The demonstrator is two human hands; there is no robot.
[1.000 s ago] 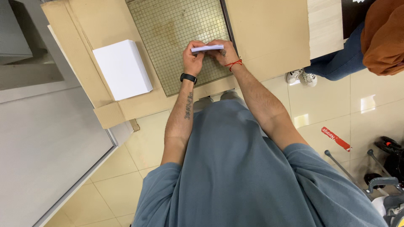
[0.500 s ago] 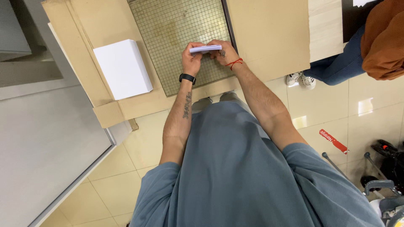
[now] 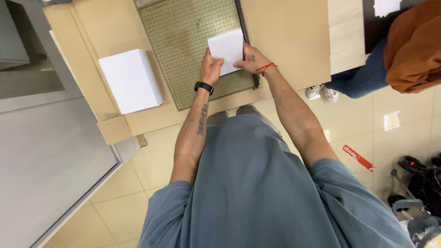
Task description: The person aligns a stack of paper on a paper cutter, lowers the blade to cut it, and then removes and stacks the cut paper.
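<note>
Holding a small white stack (image 3: pixel 226 50) flat over the gridded cutter bed (image 3: pixel 183 55), the left hand (image 3: pixel 211 69) and the right hand (image 3: pixel 250 60) are each closed on a lower corner of it, thumbs on top. The stack lies just beside the dark cutter arm (image 3: pixel 245 43) at the bed's right edge, and the right hand is touching or nearly touching that arm, so fingers could be nipped if the arm were moved while they rest there. Sheets could also be fanned out of square if the grip were loosened unevenly. The cutter is set on a tan cardboard-covered table (image 3: pixel 285 36), where a larger white ream (image 3: pixel 131 80) lies well apart to the left. Glossy cream floor tiles (image 3: pixel 138 206) are seen below, and another person's jeans and white shoes (image 3: pixel 321 92) are seen at the right.
</note>
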